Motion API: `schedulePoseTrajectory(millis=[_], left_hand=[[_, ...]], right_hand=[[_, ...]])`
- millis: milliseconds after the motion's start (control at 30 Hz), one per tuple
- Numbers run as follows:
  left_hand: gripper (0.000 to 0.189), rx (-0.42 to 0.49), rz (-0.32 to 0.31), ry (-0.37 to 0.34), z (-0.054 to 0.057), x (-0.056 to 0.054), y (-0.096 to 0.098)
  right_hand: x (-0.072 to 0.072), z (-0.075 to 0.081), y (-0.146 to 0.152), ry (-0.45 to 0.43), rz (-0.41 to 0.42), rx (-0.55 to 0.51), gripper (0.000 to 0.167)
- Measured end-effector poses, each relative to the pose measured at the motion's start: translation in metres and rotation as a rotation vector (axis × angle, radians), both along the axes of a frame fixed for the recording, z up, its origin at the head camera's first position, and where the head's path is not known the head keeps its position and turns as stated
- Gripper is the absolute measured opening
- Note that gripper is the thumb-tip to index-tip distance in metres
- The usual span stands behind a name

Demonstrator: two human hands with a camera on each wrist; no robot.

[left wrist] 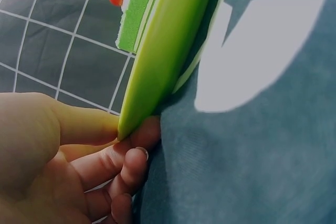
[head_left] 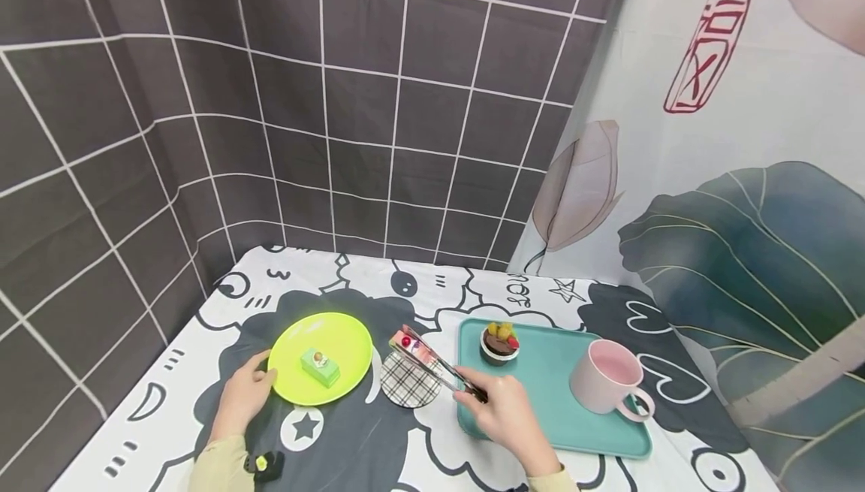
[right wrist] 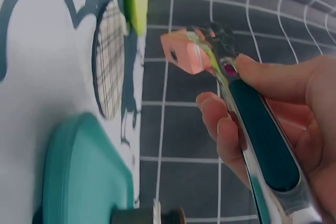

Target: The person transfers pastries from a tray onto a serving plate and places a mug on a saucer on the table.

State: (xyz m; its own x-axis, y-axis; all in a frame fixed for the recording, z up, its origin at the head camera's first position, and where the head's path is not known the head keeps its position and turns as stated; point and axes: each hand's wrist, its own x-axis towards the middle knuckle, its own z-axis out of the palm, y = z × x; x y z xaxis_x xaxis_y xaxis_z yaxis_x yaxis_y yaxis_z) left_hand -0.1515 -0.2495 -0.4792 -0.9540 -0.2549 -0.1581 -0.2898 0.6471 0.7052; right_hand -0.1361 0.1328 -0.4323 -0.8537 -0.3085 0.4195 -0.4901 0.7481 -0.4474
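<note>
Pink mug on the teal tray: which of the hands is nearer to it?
Right. The right hand, gripping the tongs, is at the left end of the tray, left of the mug; the left hand is farther left, pinching the yellow-green plate.

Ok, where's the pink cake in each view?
Head: the pink cake is low, slightly left of centre.
Left wrist: not in it.
Right wrist: above centre, in the tongs.
Shared landmark: the plate, visible in all three.
</note>
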Motion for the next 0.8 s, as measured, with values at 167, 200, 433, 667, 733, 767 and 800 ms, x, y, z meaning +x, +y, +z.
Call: schedulePoseTrajectory(millis=[167, 200, 433, 667, 733, 767, 800], left_hand=[[0.052, 0.012, 0.006, -0.011, 0.001, -0.001, 0.002], [0.052, 0.015, 0.008, -0.014, 0.000, -0.002, 0.002], [0.052, 0.028, 0.022, -0.021, 0.000, -0.001, -0.002], [0.053, 0.033, 0.028, -0.011, 0.003, 0.000, 0.001], [0.052, 0.030, 0.029, -0.010, 0.002, 0.000, 0.002], [0.052, 0.030, 0.031, -0.010, 0.002, 0.000, 0.002], [0.052, 0.029, 0.033, -0.009, 0.001, 0.000, 0.002]], right_hand=[[-0.010, -0.002, -0.020, 0.013, 0.023, 0.001, 0.030], [-0.012, -0.003, -0.025, 0.016, 0.029, 0.001, 0.030], [-0.024, -0.008, -0.061, 0.060, 0.105, 0.021, 0.028], [-0.035, -0.015, -0.085, 0.016, 0.122, 0.024, 0.027], [-0.038, -0.018, -0.089, 0.007, 0.121, 0.031, 0.026], [-0.039, -0.020, -0.091, 0.004, 0.122, 0.033, 0.026], [-0.039, -0.021, -0.093, 0.002, 0.122, 0.035, 0.026]])
